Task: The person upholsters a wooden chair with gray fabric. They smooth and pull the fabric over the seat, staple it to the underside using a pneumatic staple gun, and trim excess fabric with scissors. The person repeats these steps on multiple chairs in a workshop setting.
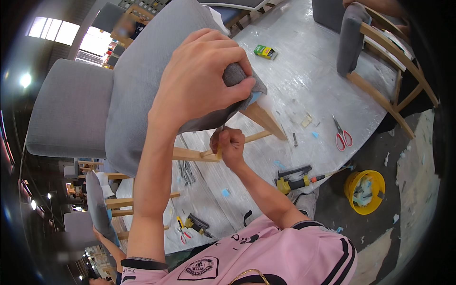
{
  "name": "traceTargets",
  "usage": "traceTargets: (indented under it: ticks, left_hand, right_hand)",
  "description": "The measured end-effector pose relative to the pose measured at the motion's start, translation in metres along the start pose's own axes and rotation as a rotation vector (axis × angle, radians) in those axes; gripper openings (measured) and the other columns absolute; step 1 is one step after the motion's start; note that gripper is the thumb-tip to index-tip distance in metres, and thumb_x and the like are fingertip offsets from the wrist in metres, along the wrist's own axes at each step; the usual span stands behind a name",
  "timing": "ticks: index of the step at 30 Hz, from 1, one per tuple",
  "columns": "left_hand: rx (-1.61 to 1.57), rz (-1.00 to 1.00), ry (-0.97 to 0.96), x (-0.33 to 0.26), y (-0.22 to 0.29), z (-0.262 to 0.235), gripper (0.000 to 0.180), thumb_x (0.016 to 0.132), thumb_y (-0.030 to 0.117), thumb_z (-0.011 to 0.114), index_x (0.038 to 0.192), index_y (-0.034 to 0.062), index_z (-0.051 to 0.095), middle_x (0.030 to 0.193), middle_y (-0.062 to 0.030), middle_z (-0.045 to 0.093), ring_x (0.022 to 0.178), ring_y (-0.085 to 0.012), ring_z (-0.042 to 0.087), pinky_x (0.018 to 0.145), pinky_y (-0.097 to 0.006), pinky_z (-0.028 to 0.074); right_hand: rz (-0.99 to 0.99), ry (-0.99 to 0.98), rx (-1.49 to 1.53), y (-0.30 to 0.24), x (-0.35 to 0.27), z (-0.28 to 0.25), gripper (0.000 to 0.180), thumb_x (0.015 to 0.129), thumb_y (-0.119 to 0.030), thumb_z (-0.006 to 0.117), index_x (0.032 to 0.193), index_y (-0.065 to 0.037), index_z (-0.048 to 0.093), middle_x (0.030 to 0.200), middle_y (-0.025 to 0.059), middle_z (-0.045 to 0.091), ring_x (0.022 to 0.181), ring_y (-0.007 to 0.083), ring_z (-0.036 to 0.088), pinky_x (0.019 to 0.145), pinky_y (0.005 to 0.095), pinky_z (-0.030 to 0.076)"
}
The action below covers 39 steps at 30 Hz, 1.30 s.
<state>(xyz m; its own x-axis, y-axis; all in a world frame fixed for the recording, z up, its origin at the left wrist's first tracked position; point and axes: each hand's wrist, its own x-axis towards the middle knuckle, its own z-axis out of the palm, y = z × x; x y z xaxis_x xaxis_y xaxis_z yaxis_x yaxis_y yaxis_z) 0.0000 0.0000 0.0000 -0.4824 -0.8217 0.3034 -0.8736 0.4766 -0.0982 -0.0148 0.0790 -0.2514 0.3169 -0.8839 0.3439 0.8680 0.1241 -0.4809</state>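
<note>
- Fingers of the left hand wrap over a corner of the padded seat on the grey chair, index finger and thumb almost meeting around its cloth-covered edge, a firm-looking hold that probably steadies the corner.
- The right hand is beneath that corner, fingers curled tight around what looks like a slim tool with a yellowish end; the fist hides most of it, so its kind cannot be told. Working from below likely gives it access to the seat's underside while the other hand braces from above.
- The chair is over the plastic-covered table, right in front of the person, its seat close to the chest; the fisheye bend makes its exact lean hard to judge.
- Red-handled scissors and a yellow-and-black air tool lie toward the right side, apart from the chair, presumably to be within reach without crowding the hands.
- Plain woven grey cloth covers the seat, smooth across the broad face and bunched near the gripped corner, where a bit of light-blue material shows below the edge.
- A pale wooden leg and a thin crossrail look bare and unpainted.
</note>
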Motion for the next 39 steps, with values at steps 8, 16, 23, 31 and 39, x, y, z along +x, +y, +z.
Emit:
traceTargets:
  ticks: [8, 16, 23, 31, 39]
  left_hand:
    - [0.004, -0.009, -0.011, -0.003, -0.001, 0.000, 0.014, 0.071, 0.016, 0.081, 0.078, 0.0093, 0.070, 0.085, -0.0031, 0.071, 0.092, -0.0243, 0.065, 0.092, -0.039, 0.049]
    - [0.039, -0.024, 0.037, -0.002, -0.001, -0.003, 0.044, 0.071, 0.019, 0.082, 0.113, 0.0123, 0.071, 0.099, -0.0045, 0.072, 0.100, -0.0277, 0.063, 0.096, -0.040, 0.048]
    - [0.167, -0.177, 0.187, -0.009, 0.009, 0.006, 0.076, 0.074, 0.027, 0.082, 0.144, 0.0114, 0.055, 0.130, -0.0107, 0.067, 0.123, -0.0312, 0.059, 0.107, -0.043, 0.045]
    - [0.490, -0.471, 0.361, -0.004, 0.038, 0.030, 0.057, 0.079, 0.035, 0.077, 0.127, 0.0060, 0.068, 0.137, -0.0109, 0.065, 0.130, -0.0316, 0.059, 0.111, -0.046, 0.044]
    - [0.482, -0.462, 0.456, -0.010, 0.041, 0.043, 0.025, 0.095, 0.022, 0.063, 0.107, 0.0051, 0.077, 0.126, -0.0116, 0.071, 0.123, -0.0303, 0.064, 0.105, -0.045, 0.047]
  right_hand:
    - [0.024, 0.011, 0.025, 0.001, -0.002, 0.010, 0.059, 0.105, -0.044, 0.055, 0.069, 0.003, 0.059, 0.062, 0.0097, 0.059, 0.050, 0.0156, 0.054, 0.046, 0.0298, 0.040]
    - [0.128, -0.139, -0.417, -0.015, -0.069, -0.080, 0.043, 0.108, -0.023, 0.050, 0.071, -0.002, 0.055, 0.062, 0.0068, 0.057, 0.052, 0.0149, 0.054, 0.049, 0.0296, 0.042]
    - [0.607, 0.340, -1.037, -0.073, -0.126, -0.275, 0.034, 0.105, -0.028, 0.053, 0.085, -0.002, 0.061, 0.063, 0.0048, 0.055, 0.051, 0.0115, 0.052, 0.050, 0.0299, 0.043]
    - [0.394, -0.091, -1.865, -0.068, -0.085, -0.376, 0.043, 0.091, -0.023, 0.067, 0.127, 0.000, 0.063, 0.097, 0.0202, 0.071, 0.092, 0.0416, 0.068, 0.089, 0.0444, 0.054]
    - [0.540, -0.311, -0.445, -0.168, 0.133, -0.101, 0.033, 0.101, -0.034, 0.066, 0.103, -0.001, 0.070, 0.084, 0.0018, 0.068, 0.071, 0.0073, 0.060, 0.064, 0.0227, 0.047]
